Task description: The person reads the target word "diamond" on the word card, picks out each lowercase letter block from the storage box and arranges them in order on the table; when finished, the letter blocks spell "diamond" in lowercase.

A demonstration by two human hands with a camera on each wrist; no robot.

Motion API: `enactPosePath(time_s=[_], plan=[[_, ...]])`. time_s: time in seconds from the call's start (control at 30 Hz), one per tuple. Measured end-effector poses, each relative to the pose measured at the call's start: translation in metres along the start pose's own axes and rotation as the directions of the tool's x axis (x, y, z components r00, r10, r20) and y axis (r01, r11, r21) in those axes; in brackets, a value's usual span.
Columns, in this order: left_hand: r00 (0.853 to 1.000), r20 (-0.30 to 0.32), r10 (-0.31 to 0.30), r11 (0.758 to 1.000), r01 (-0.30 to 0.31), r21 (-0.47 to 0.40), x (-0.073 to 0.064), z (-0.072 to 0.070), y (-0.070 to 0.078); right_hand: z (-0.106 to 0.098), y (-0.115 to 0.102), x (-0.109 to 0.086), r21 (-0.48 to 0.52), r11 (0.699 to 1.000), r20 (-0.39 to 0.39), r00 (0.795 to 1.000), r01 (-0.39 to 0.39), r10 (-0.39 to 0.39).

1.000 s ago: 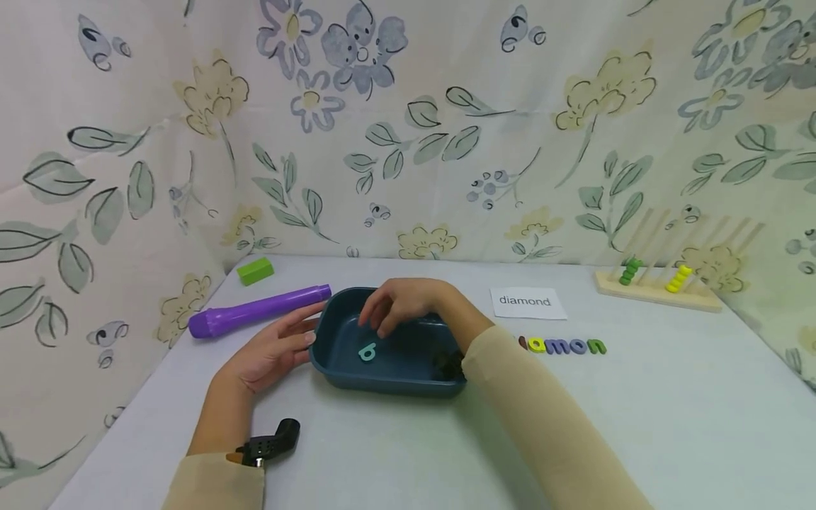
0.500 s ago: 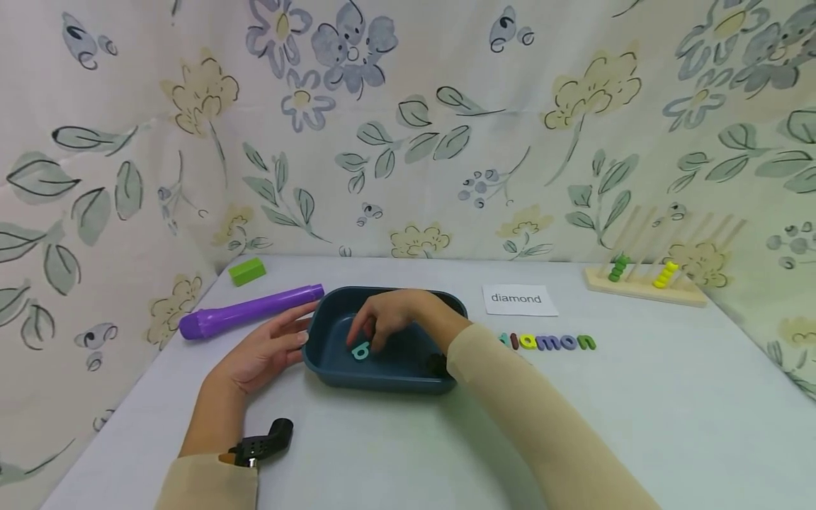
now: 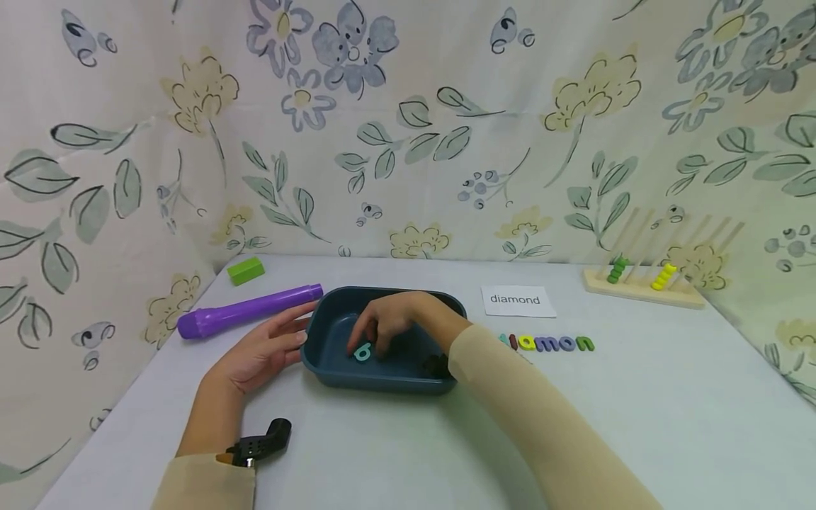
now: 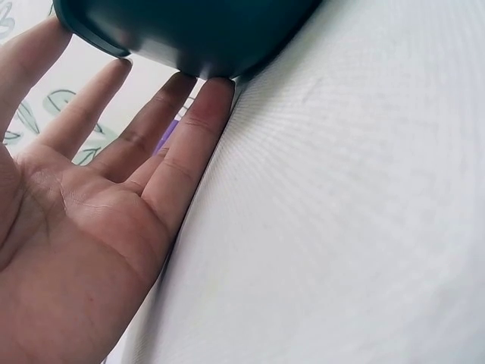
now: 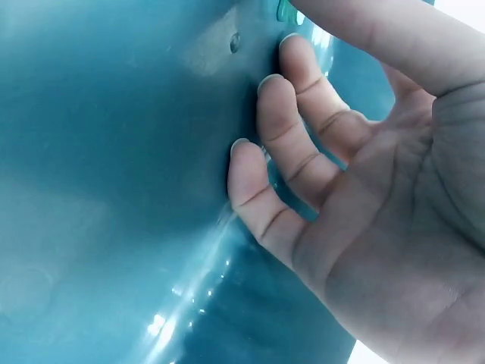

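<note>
A dark teal plastic tub (image 3: 386, 384) stands on the table in the head view. My left hand (image 3: 264, 356) lies beside its left end, fingers spread, and the left wrist view shows fingertips (image 4: 216, 91) against the tub's outer wall. My right hand (image 3: 390, 319) reaches down into the tub, index finger and thumb on either side of a turquoise letter (image 3: 363, 352), shaped like a b from here. The index fingertip appears to touch it; a small gap shows on the thumb side. In the right wrist view the other fingers curve loosely near the tub's wall, while the letter is barely visible.
Right of the tub, a row of colourful letters (image 3: 547, 343), partly behind the right sleeve, lies below a card (image 3: 518, 301) reading "diamond". A purple toy microphone (image 3: 248, 312) and green block (image 3: 246, 270) lie left. A wooden peg rack (image 3: 644, 288) stands far right. Something dark (image 3: 436, 365) sits inside the tub.
My right hand has lowered into the tub, its fingers coming down around the turquoise letter, which has shifted slightly right. The left hand stays at the tub's end. The head view has shifted slightly.
</note>
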State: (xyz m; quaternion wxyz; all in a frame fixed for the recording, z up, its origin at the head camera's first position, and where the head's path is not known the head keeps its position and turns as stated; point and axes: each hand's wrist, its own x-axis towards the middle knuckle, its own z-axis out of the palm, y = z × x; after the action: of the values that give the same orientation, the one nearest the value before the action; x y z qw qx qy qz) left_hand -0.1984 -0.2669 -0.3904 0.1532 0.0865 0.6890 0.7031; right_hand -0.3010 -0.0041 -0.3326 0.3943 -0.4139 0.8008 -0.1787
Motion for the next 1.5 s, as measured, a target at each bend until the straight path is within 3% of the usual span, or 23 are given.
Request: enactPosePath(time_s=[0.6,0.83,1.07,1.5], plan=[[1.0,-0.001,-0.004,1.0,0.004,0.01,-0.004,-0.002,-0.002,0.005,-0.002,0.002,-0.016,0.998,-0.054,0.997,-0.053,0.052],[1.0,0.0,-0.002,1.0,0.002,0.007,-0.003,-0.003,0.0,0.001,0.006,-0.006,0.065,0.998,-0.082,0.997,0.017,-0.012],[1.0,-0.003,-0.004,1.0,0.004,0.019,-0.002,-0.001,-0.001,-0.002,0.011,-0.016,0.163,0.986,-0.148,0.989,0.043,-0.019],[1.0,-0.012,-0.01,1.0,0.011,0.01,-0.001,0.001,0.001,-0.015,-0.001,-0.041,0.141,0.973,-0.287,0.948,0.184,-0.138]])
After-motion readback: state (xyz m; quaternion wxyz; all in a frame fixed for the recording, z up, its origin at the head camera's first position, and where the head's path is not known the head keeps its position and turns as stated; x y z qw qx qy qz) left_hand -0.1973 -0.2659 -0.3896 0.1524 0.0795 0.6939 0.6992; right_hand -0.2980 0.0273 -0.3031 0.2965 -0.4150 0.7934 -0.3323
